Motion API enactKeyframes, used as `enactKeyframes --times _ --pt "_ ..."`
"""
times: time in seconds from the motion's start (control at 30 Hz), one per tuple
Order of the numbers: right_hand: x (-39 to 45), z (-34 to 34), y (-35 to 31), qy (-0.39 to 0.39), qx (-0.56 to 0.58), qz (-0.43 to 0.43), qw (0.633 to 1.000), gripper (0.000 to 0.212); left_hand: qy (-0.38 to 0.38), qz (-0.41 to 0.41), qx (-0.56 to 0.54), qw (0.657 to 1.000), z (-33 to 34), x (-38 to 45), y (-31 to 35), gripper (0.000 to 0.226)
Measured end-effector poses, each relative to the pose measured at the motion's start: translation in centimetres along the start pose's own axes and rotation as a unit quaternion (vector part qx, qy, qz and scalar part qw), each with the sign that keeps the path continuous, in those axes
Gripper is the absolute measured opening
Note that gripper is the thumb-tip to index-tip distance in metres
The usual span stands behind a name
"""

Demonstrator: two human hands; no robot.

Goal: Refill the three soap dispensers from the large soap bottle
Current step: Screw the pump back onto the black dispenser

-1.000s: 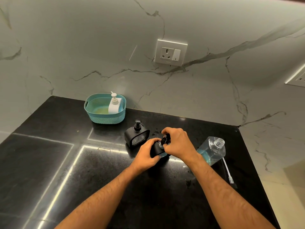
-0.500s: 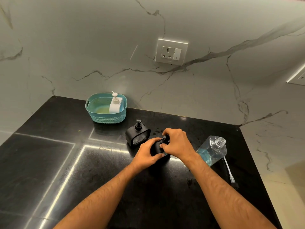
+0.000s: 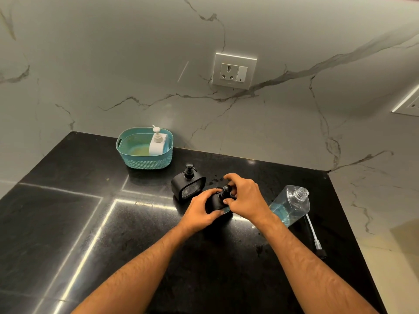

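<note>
At 10 o'clock I've got the teal basket (image 3: 145, 158) w/ the white dispenser (image 3: 158, 142) parked inside, prob. to keep it clear of the work spot, and the first black dispenser (image 3: 188, 186) stands upright just past my hands. At centre my left hand (image 3: 199, 211) wraps the body of the second black dispenser (image 3: 217, 201) to stop it turning, while my right hand (image 3: 246, 198) pinches its pump head (image 3: 225, 191); screwing on or off, can't tell. At 3 o'clock the large soap bottle (image 3: 291, 206) sits uncapped, leaning, blue soap low, its pump tube (image 3: 314, 235) laid alongside, ready for pouring I'd guess.
</note>
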State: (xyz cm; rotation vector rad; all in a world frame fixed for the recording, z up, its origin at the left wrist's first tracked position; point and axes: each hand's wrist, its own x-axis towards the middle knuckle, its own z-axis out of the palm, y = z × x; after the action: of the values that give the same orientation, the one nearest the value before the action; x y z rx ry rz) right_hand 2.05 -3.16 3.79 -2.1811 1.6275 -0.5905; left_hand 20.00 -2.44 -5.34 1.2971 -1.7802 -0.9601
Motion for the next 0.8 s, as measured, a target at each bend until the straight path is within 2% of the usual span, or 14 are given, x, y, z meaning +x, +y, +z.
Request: enactKeyframes --times 0.33,0.53,0.8 --pt "-0.2 0.5 0.1 0.029 0.007 0.010 1.000 0.074 -0.001 0.005 -0.006 1.000 -0.1 -0.1 0.2 0.065" --pt "-0.4 0.8 0.3 0.032 0.087 0.044 0.995 0.071 0.000 0.003 -0.008 1.000 0.0 -0.1 0.2 0.066" --pt "-0.9 1.2 0.8 0.045 0.098 0.070 0.992 0.073 0.004 0.011 -0.008 1.000 0.0 -0.2 0.3 0.064"
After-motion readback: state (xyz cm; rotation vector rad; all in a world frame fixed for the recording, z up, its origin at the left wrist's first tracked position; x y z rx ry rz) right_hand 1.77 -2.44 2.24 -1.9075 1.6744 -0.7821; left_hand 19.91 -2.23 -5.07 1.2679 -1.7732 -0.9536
